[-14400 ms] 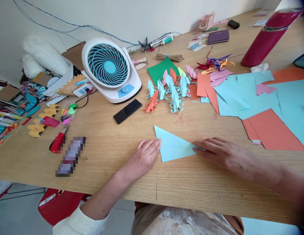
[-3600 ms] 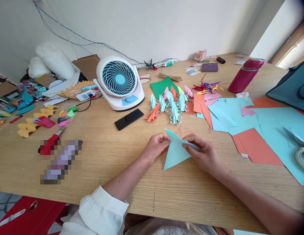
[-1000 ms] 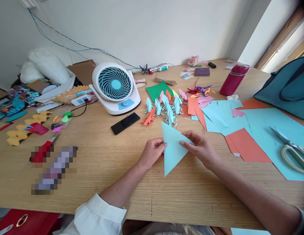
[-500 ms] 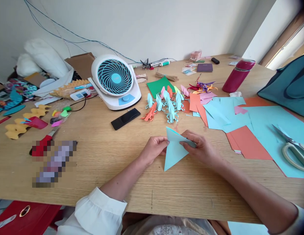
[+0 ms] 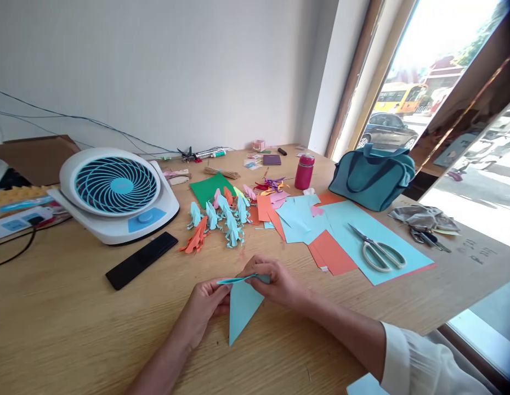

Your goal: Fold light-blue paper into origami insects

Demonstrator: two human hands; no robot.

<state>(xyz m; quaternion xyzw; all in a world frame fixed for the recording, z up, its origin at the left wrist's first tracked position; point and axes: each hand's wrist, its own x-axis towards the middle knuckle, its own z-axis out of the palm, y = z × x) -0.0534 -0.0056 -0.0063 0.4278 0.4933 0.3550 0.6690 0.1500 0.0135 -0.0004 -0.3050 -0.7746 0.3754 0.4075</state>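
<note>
Folded blue paper (image 5: 243,308) marks the dial's centre, over the surface (image 5: 74,323). At ten o'clock stands the white fan (image 5: 123,186), a black device (image 5: 142,260) lying before it. Toward twelve, small folded figures (image 5: 231,226) crowd the way ahead. The left grip (image 5: 199,307) pinches the paper's left end; the right grip (image 5: 279,282), hiding part of it, clasps the right. Toward one are loose sheets (image 5: 296,220) and a magenta bottle (image 5: 304,173), then a teal bag (image 5: 372,182), with scissors (image 5: 374,243) at two.
</note>
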